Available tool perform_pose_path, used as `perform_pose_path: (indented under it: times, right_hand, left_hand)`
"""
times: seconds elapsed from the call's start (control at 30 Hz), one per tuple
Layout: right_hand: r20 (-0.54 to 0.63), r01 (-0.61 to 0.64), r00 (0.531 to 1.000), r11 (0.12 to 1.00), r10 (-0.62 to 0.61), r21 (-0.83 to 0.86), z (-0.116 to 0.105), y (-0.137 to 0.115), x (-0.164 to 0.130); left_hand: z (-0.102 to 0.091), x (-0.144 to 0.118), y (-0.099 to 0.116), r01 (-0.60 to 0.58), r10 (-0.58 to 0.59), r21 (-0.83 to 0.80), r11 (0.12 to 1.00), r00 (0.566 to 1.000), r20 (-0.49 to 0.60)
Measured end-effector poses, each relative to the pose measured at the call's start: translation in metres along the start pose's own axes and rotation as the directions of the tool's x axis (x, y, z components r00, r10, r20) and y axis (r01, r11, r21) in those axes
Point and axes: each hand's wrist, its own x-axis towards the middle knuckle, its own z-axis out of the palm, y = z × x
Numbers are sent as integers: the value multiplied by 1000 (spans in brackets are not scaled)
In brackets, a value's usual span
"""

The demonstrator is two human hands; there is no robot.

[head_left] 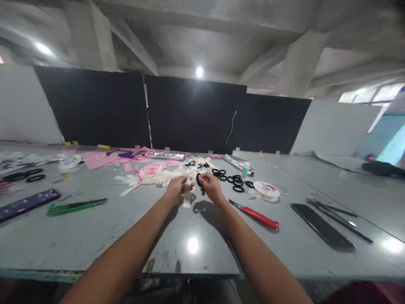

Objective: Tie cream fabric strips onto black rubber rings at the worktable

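Note:
My left hand point(176, 188) is closed on a cream ribbon strip point(187, 198), whose end hangs down toward the table. Just to its right, my right hand point(211, 185) pinches a small black ring point(198, 179) that looks like a hair tie. The two hands are close together but apart, above the grey table. Behind them lies a loose heap of cream ribbon pieces point(158, 177). Several more black rings point(238, 181) are scattered to the right of my right hand. A ribbon spool point(266, 190) with a white face lies farther right.
A red-handled knife point(259, 217) lies right of my forearm, with a dark phone-like slab point(322, 226) and scissors point(335, 215) beyond. At left are a green cutter point(76, 206) and a dark blue case point(28, 204). Pink scraps point(104, 158) and a small bottle point(246, 169) stand farther back.

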Motion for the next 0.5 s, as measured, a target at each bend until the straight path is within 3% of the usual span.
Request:
perform_pose_path:
  times: [0.23,0.5]
  right_hand:
    - [-23,90,995,969,-97,-231,-3,-8,-8]
    - [-13,125,991,952,-134,-279,-7,-14,-9]
  left_hand:
    - [4,-5,2,8,-8,-12,1000,1000,11]
    - [8,-8,5,13,-12,-17,1000,999,47]
